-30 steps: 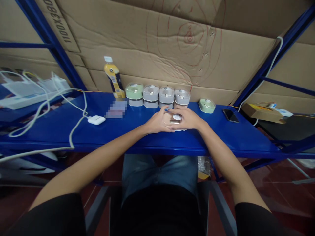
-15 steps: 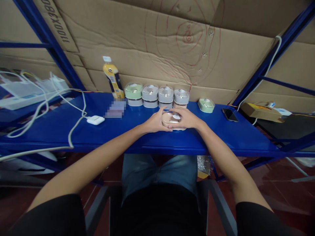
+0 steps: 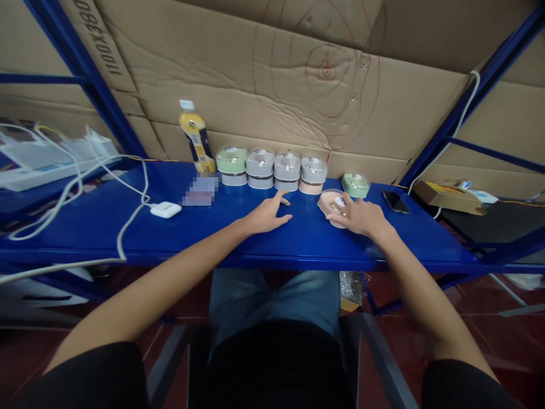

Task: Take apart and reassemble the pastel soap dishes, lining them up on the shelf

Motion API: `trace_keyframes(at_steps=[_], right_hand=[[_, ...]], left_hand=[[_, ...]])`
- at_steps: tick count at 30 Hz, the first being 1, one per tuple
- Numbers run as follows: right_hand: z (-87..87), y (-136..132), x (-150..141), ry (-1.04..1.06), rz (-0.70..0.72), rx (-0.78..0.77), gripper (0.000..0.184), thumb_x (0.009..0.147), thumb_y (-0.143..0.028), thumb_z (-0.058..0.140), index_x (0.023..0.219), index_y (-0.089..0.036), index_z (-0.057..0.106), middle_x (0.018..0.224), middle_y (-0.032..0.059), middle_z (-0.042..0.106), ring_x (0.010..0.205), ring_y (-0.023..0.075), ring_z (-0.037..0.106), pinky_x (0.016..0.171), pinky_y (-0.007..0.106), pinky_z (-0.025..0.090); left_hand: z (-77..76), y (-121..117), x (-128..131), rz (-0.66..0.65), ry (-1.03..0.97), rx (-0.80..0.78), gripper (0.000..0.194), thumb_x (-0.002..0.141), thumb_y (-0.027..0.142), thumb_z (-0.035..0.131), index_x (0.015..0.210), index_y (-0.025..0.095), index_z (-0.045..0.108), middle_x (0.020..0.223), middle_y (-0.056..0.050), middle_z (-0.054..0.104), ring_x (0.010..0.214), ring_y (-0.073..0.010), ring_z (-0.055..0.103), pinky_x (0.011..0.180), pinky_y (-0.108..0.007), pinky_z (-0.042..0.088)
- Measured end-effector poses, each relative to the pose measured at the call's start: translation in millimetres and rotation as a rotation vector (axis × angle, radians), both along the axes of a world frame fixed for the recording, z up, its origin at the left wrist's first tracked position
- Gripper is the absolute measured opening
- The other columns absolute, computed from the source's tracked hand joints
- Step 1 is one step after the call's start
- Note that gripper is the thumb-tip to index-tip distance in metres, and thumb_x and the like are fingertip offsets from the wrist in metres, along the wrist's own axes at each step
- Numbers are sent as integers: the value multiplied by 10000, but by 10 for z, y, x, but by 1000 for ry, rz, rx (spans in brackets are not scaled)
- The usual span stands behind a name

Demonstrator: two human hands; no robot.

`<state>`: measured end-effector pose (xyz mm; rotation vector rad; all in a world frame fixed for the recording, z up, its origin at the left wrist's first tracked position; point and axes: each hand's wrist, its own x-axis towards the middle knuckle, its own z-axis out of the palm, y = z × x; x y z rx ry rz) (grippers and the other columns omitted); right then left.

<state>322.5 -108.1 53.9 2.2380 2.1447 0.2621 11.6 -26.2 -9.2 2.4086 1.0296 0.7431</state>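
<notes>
My right hand (image 3: 357, 216) is closed round a small pink round container lid (image 3: 332, 203), tilted up off the blue shelf (image 3: 221, 227), close to a green lid (image 3: 356, 184) lying flat. My left hand (image 3: 269, 215) rests on the shelf with fingers spread and holds nothing. Behind the hands a row of round containers stands against the cardboard wall: a green-topped one (image 3: 231, 165), two grey ones (image 3: 260, 167) and one (image 3: 314, 175) with a pink base.
A yellow bottle (image 3: 195, 136) stands left of the row. A white earbud case (image 3: 166, 209) with a cable (image 3: 128, 221) lies further left. A dark phone (image 3: 395, 201) and a flat cardboard box (image 3: 451, 195) are at the right.
My right hand has carried the pink lid to the right, away from the left hand. The left hand has let go and now lies open on the shelf.
</notes>
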Motion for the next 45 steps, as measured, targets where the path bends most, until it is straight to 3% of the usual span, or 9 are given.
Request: trace_keyframes(at_steps=[10, 16, 22, 25, 27, 33, 40, 43, 45], right_hand=[[59, 888, 188, 89, -104, -68, 1130, 987, -930, 542, 1652, -18, 500, 1485, 388, 685, 1430, 508, 677, 1165, 563, 521], [114, 1083, 113, 66, -98, 20, 659, 1118, -560, 631, 1561, -73, 599, 1454, 337, 735, 1377, 440, 734, 1106, 496, 584], [152, 1038, -83, 76, -132, 243, 417, 1125, -359, 577, 1416, -85, 696, 1389, 326, 754, 1311, 444, 753, 1066, 526, 592], [178, 1087, -316, 181, -60, 391, 488, 1143, -432, 472, 1386, -75, 700, 1386, 320, 747, 1279, 449, 744, 1058, 554, 582], [172, 1177, -518, 236, -36, 427, 621, 1098, -551, 557, 1439, -41, 650, 1423, 336, 720, 1323, 465, 709, 1091, 560, 560], [44, 1463, -956, 297, -178, 437, 851, 935, -548, 781, 1496, 50, 551, 1456, 386, 681, 1403, 494, 651, 1166, 552, 491], [185, 1309, -500, 518, -121, 513, 755, 913, -570, 712, 1455, -57, 596, 1368, 326, 755, 1306, 484, 698, 1106, 613, 535], [311, 1050, -218, 639, 98, 487, 753, 899, -580, 702, 1501, -142, 595, 1432, 243, 751, 1319, 449, 694, 1100, 588, 555], [335, 877, -119, 716, 298, 336, 702, 907, -552, 672, 1511, -199, 607, 1465, 175, 753, 1317, 407, 706, 1101, 558, 576]], left_hand=[[-31, 42, 14, -21, 14, 28, 796, 983, 421, 680, 1664, 151, 368, 1508, -223, 722, 1483, -408, 661, 1239, -596, 513], [-53, 60, -3, -27, 29, 37, 790, 997, 451, 663, 1664, 147, 370, 1525, -224, 709, 1474, -412, 662, 1224, -582, 522], [-57, 65, 3, -37, 23, 56, 747, 997, 438, 663, 1641, 158, 405, 1510, -216, 718, 1471, -402, 664, 1226, -573, 521], [-51, 62, 11, -30, 36, 53, 754, 996, 438, 655, 1645, 151, 401, 1518, -221, 712, 1470, -412, 663, 1221, -578, 524], [-49, 61, 14, -29, 38, 51, 756, 999, 448, 654, 1647, 151, 400, 1518, -222, 710, 1465, -408, 668, 1219, -575, 530], [-56, 65, 8, -32, 35, 49, 755, 995, 448, 662, 1638, 153, 398, 1515, -224, 708, 1476, -412, 660, 1247, -595, 517], [-79, 90, 0, -22, -161, -18, 868, 905, 481, 816, 1612, 159, 428, 1487, -234, 714, 1422, -415, 694, 1247, -632, 523], [-49, 152, -11, -29, -399, -141, 990, 805, 489, 923, 1603, 170, 431, 1522, -254, 682, 1443, -395, 689, 1277, -609, 512], [-8, 198, -38, -46, -514, -225, 1004, 792, 468, 929, 1609, 174, 426, 1568, -272, 649, 1489, -387, 661, 1299, -591, 496]])
